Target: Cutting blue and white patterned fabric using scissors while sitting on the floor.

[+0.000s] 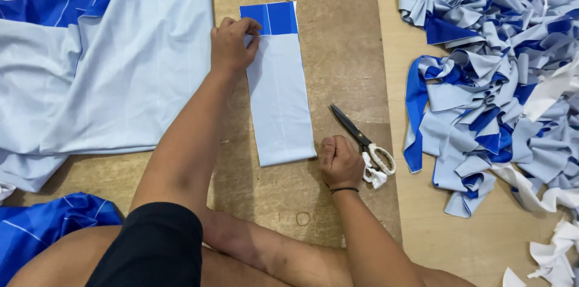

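A folded strip of light blue cloth with a dark blue band at its far end lies on the brown board. My left hand presses on the strip's far left corner, fingers curled over its edge. My right hand rests as a loose fist on the board by the strip's near right corner, holding nothing. Scissors with cloth-wrapped white handles lie closed just right of that hand, blades pointing away.
A large sheet of light blue cloth is spread at the left, with dark blue cloth behind it and more by my knee. A big heap of cut blue and white strips fills the right side.
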